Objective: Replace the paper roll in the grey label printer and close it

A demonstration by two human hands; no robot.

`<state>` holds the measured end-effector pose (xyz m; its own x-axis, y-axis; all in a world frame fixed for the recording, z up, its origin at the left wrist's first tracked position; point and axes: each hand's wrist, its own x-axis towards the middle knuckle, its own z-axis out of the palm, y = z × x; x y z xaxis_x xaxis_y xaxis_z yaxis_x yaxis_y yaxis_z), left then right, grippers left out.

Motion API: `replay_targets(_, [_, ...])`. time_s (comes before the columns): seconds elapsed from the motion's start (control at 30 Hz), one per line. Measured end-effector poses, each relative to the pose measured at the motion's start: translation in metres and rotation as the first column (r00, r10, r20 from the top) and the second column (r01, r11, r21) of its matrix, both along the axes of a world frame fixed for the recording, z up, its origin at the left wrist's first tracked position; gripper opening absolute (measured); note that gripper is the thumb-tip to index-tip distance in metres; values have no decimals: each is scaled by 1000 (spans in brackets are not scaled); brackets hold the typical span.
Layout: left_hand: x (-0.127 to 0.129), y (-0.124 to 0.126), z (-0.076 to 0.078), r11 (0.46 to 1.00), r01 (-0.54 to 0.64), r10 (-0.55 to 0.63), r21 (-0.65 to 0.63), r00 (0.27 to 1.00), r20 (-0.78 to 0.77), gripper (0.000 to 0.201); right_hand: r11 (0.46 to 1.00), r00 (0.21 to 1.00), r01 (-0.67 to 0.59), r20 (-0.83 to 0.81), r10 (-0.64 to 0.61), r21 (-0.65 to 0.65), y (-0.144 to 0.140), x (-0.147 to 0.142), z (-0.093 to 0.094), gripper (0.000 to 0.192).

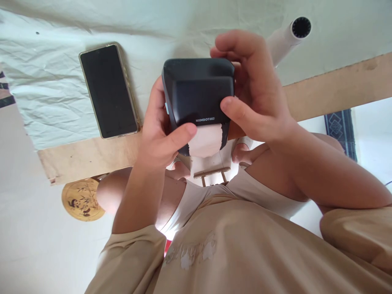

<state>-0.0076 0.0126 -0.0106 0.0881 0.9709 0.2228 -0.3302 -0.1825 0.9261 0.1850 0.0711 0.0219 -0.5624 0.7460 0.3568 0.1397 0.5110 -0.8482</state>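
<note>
A black label printer point(199, 90) marked NIIMBOT is held up over the near edge of the table. A pale strip of label paper point(206, 141) sticks out from its lower end. My left hand point(162, 130) grips the printer's left side, its thumb lying by the paper and its fingers hidden behind. My right hand point(254, 81) is on the printer's right side, the thumb against the front face and the index finger curled above the upper corner. Whatever lies behind the printer is hidden.
On the pale table cloth point(171, 24), a phone point(108, 92) lies to the left and a white tube-like device with a dark round end point(301, 27) to the right. A bare wooden edge point(330, 83) runs along the front. Below left is a round stool point(81, 200).
</note>
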Motion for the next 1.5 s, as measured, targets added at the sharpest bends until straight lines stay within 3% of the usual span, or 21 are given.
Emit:
replay_targets(0.13, [5,-2,8,993,-29,36,-112,998,58,59,967,986,-132,-126,106,-217,1,-2,-3,70])
replay_targets(0.3, [7,-4,13,988,-5,29,-157,988,151,55,964,982,-159,-136,132,-212,3,-3,-5,70])
replay_targets(0.7, [7,-3,17,981,9,22,-193,987,158,58,969,992,-121,3,125,-214,4,-2,1,73])
replay_targets(0.9, [14,-2,27,965,-43,97,-257,975,201,35,991,998,-53,25,57,-123,1,-1,-1,68])
replay_targets(1.07, [13,-2,28,969,-56,101,-239,979,177,41,998,999,16,31,-15,-53,-2,2,7,60])
replay_targets(1.2, [11,-1,27,971,-48,94,-236,978,185,43,996,997,-59,52,55,71,-1,3,8,57])
replay_targets(1.3, [11,-1,29,962,-64,111,-266,980,163,42,979,989,-118,108,101,166,1,3,6,65])
replay_targets(1.5, [14,-1,33,945,-127,189,-302,964,187,37,964,978,-167,160,135,205,6,5,4,76])
